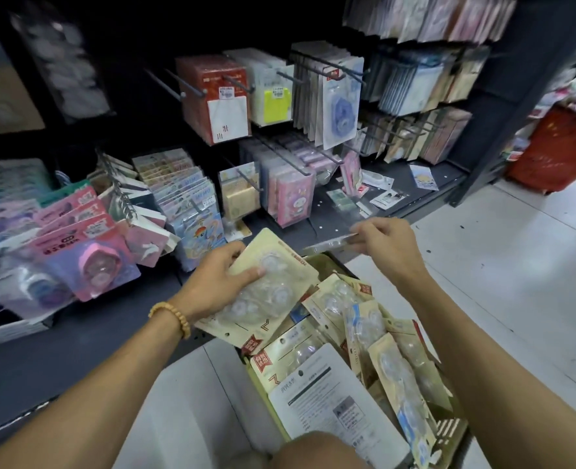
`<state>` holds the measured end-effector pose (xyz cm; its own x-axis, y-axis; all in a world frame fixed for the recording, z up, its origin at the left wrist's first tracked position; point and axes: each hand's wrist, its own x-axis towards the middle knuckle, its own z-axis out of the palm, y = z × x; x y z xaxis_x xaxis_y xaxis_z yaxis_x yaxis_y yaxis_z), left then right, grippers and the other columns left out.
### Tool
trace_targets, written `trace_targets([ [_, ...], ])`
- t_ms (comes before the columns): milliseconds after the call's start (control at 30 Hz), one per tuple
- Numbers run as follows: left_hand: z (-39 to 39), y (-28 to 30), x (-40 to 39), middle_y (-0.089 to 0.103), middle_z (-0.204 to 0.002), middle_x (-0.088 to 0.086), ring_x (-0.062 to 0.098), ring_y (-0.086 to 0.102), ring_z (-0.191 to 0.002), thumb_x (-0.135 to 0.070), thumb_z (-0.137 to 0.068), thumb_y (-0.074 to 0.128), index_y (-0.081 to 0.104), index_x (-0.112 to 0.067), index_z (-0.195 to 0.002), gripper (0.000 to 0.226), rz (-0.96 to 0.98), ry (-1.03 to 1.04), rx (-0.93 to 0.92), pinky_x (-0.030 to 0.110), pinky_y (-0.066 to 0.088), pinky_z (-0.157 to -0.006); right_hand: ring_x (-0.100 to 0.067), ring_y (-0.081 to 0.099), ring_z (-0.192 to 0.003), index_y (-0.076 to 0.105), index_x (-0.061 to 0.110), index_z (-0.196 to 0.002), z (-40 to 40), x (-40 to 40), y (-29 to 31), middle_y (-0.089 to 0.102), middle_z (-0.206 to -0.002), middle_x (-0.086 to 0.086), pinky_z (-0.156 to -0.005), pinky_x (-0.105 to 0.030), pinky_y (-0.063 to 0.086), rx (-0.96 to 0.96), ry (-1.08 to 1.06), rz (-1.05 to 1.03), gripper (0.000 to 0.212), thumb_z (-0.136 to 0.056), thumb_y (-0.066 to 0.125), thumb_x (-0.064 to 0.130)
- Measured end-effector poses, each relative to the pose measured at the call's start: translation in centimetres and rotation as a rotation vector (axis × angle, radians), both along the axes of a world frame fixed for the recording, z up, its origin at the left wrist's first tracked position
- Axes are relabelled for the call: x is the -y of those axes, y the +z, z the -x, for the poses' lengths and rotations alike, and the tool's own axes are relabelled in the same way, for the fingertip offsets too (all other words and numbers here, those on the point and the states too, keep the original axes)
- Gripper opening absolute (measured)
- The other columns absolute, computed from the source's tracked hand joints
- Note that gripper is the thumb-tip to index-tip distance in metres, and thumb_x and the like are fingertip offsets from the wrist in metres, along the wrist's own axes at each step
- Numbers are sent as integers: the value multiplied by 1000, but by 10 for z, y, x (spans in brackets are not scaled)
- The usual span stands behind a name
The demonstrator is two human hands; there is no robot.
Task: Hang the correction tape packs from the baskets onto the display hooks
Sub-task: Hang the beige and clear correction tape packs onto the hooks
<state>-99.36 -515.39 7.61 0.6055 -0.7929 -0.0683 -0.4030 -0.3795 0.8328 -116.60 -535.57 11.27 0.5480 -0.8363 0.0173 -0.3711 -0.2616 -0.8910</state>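
While the left hand [217,282] is gripping a stack of cream packs [273,282] over the basket [449,431], the right hand's [386,247] fingers are pinching one pack [330,244] edge-on, likely heading next for a free hook [163,83], hole lined up.

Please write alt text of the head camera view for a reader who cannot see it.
A person's left hand grips a beige correction tape pack above a basket full of similar packs, while the right hand pinches another pack edge-on. Behind stand display hooks with hanging stationery.
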Motion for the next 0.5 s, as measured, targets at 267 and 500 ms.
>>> trace_targets([
  [267, 6, 25, -58, 74, -99, 2, 16, 75, -81, -27, -96, 67, 61, -17, -106, 15, 263, 382, -326, 30, 60, -63, -10, 58, -68, 74, 22, -87, 2, -24, 52, 64, -70, 7, -70, -31, 47, 9, 211, 331, 11, -93, 69, 14],
  [500, 0, 45, -127, 67, -95, -1, 11, 70, -59, -19, -98, 64, 53, -10, -118, 24, 345, 548, -382, 18, 50, -43, -26, 43, -122, 70, 38, -91, -30, -76, 90, 53, -113, -5, -105, -45, 35, -95, 358, 582, 10, -92, 72, 29],
])
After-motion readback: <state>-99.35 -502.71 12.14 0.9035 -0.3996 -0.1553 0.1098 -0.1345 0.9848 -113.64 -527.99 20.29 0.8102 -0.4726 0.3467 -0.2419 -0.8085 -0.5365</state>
